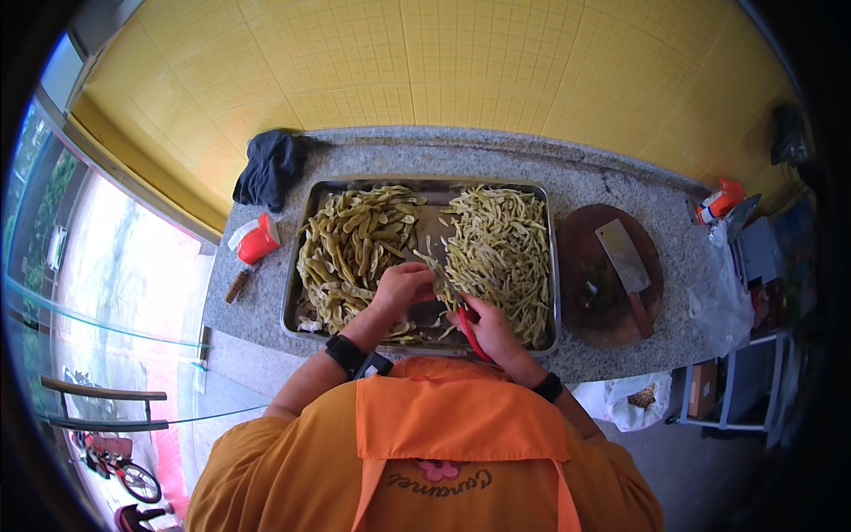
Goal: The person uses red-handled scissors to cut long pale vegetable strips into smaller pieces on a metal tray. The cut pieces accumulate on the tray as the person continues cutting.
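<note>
A rectangular metal tray [435,181] holds two heaps. On its left lie large green pods that look like pickled peppers [359,233]; on its right is a pile of thin pale-green strips [498,266]. Over the gap between them, my left hand [403,290] pinches a pale-green pepper piece [428,259] at the scissor blades. My right hand [493,330] grips red-handled scissors [471,334], their blades pointing up and left. Small scraps lie on the tray floor beneath. The fingers partly hide the held piece.
Right of the tray, a round chopping board [577,243] bears a cleaver [623,256] and dark greens [600,289]. A plastic bag [721,299] lies farther right. A dark cloth [269,169] and red packet [258,242] sit left on the granite counter [266,299], below a yellow tiled wall [412,60].
</note>
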Demonstrator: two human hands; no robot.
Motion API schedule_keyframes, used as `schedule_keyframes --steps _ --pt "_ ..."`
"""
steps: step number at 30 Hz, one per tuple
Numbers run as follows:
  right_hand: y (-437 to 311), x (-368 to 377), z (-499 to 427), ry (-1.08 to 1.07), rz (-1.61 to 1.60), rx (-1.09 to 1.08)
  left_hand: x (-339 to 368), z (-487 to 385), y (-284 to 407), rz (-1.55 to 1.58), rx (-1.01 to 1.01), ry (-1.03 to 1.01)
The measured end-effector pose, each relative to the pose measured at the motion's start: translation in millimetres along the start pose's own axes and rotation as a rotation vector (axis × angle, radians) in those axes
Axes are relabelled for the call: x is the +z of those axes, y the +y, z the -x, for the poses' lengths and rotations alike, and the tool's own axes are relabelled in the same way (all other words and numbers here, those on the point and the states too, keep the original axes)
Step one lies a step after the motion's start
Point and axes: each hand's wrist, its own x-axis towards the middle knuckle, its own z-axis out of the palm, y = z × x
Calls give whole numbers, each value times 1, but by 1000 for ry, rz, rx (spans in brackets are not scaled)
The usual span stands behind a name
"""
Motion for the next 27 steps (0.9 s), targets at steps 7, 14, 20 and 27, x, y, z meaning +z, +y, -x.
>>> schedule_keyframes --steps 7,14,20,27 --pt "-3 0 -1 -55 -115 115 0 1 3 -184 -6 -88" --pt "13 1 -1 -46 -86 104 -4 -1 3 -255 -1 -135" --pt "23 -7 0 7 -217 203 -8 1 3 -191 39 -144" --pt "18 -8 11 -1 -31 78 -8 -4 -4 -126 88 -63"
